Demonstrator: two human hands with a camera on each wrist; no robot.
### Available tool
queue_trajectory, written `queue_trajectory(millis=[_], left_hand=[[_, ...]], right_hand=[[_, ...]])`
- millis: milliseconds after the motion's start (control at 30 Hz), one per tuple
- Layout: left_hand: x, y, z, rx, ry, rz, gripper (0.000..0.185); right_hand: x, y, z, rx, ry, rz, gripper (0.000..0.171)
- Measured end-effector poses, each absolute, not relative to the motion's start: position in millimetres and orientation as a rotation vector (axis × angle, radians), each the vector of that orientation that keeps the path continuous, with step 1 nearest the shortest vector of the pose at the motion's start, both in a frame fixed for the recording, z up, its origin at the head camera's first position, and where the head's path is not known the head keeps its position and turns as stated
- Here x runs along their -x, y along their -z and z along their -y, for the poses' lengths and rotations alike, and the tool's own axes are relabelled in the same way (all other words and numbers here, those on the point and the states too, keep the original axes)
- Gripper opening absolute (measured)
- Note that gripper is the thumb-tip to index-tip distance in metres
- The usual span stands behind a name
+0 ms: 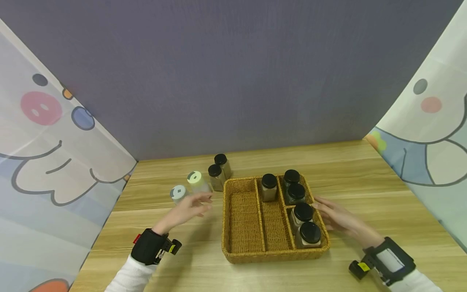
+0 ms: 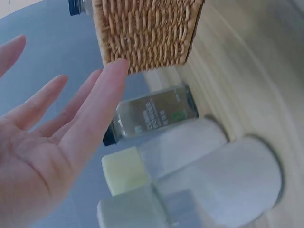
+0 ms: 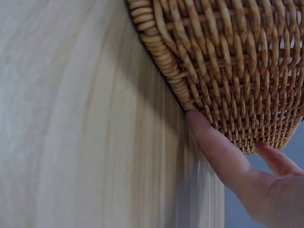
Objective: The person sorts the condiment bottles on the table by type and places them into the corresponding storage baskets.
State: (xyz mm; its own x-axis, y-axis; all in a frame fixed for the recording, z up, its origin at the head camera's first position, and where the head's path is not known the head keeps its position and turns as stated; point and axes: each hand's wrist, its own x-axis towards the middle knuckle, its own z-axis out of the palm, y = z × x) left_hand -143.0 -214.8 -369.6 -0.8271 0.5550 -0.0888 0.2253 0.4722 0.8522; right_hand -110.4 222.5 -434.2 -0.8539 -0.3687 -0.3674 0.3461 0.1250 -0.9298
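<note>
A woven basket (image 1: 243, 223) with compartments sits on the table. My right hand (image 1: 337, 219) rests against its right outer side. In the right wrist view, extended fingers of that hand (image 3: 251, 185) touch the basket wall (image 3: 237, 71). My left hand (image 1: 187, 210) hovers left of the basket, fingers spread and holding nothing. Beside it stand a white-lidded bottle (image 1: 178, 193) and a yellow-lidded bottle (image 1: 198, 182). The left wrist view shows the left hand (image 2: 61, 133) apart from the yellow-lidded bottle (image 2: 126, 171) and a black-capped spice bottle (image 2: 154, 113).
Two black-capped bottles, one nearer (image 1: 216, 178) and one farther (image 1: 223, 165), stand behind the basket's left corner. A black-lidded jar (image 1: 269, 188) is in the middle compartment. Pairs of jars fill the back right (image 1: 295, 194) and front right (image 1: 309, 235) compartments. A grey panel (image 1: 233, 89) rises behind.
</note>
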Motion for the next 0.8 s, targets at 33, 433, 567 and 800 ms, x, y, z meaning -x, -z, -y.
queue_trajectory(millis=[33,433,567,800], left_hand=[[144,367,215,-0.643,-1.275,-2.389,0.046],[154,347,224,-0.656,-1.156,-2.626,0.045],[156,344,227,-0.650,-1.153,-2.667,0.047],[153,340,230,-0.635,-1.143,-2.776,0.044]], right_hand=[[110,434,-222,0.018,1.786,-1.885,0.074],[112,436,-224,0.047,1.804,-1.856,0.074],[112,436,-224,0.045,1.799,-1.866,0.074],[112,437,-224,0.036,1.793,-1.880,0.073]])
